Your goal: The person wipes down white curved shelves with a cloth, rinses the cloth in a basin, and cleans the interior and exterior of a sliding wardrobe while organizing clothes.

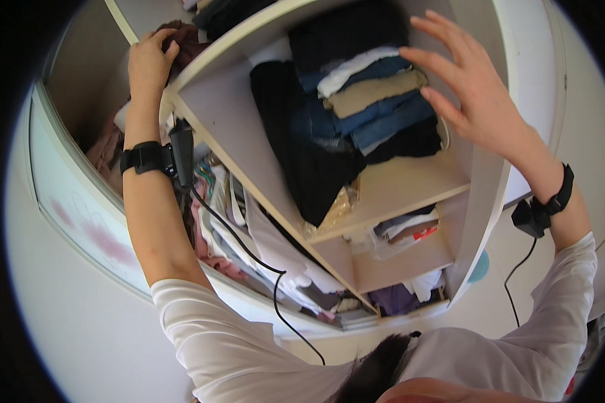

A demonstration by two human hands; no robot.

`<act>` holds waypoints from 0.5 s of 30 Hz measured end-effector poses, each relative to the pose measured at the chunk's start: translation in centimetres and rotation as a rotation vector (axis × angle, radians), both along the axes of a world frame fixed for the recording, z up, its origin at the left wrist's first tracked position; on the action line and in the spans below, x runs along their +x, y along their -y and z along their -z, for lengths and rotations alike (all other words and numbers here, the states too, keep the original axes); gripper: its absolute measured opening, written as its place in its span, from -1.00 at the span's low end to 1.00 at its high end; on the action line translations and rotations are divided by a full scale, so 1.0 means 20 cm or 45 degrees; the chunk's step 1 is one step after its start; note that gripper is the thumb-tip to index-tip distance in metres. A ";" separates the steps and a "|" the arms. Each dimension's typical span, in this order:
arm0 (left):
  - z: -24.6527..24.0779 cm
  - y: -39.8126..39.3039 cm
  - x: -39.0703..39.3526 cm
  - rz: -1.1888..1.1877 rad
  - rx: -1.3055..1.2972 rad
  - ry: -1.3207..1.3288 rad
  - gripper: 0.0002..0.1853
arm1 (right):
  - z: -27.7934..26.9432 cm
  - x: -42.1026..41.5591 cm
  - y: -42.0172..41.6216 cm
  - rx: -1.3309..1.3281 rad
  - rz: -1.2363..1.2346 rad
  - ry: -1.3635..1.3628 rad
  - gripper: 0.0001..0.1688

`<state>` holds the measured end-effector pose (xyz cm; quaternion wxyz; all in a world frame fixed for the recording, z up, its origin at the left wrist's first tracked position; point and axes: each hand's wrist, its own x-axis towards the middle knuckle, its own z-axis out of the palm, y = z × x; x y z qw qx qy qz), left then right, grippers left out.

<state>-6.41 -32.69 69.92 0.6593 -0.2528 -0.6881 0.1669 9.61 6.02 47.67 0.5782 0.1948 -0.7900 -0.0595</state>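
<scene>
My left hand (153,58) is at the upper left, its fingers against a dark maroon garment (184,43) beside a shelf edge; whether it grips the cloth is unclear. My right hand (459,75) is raised with spread fingers at the right of a clothes stack, holding nothing. In the stack lie a beige folded garment (378,93), a white one (355,70), blue denim pieces (388,131) and black clothes (348,35). A long black garment (292,141) hangs down over the stack's left side. Both wrists wear black straps with small devices.
A pale wooden wardrobe panel (242,189) divides the shelves from garments on hangers (227,201). Lower shelves hold a red-marked item (424,233) and purple cloth (393,300). A sliding door (80,201) stands at the left. A black cable (282,297) runs from my left wrist.
</scene>
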 end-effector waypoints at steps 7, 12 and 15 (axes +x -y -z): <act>0.45 0.15 0.03 0.158 -0.027 -0.279 -0.64 | -0.01 -0.16 0.28 0.016 -0.407 0.046 -0.51; 0.67 0.22 0.08 0.259 0.000 -0.285 -0.68 | 0.10 -0.25 0.43 0.006 -0.507 0.051 -0.53; 0.87 0.25 0.09 0.078 -0.007 -0.146 -0.67 | 0.17 -0.34 0.50 -0.021 -0.614 0.077 -0.53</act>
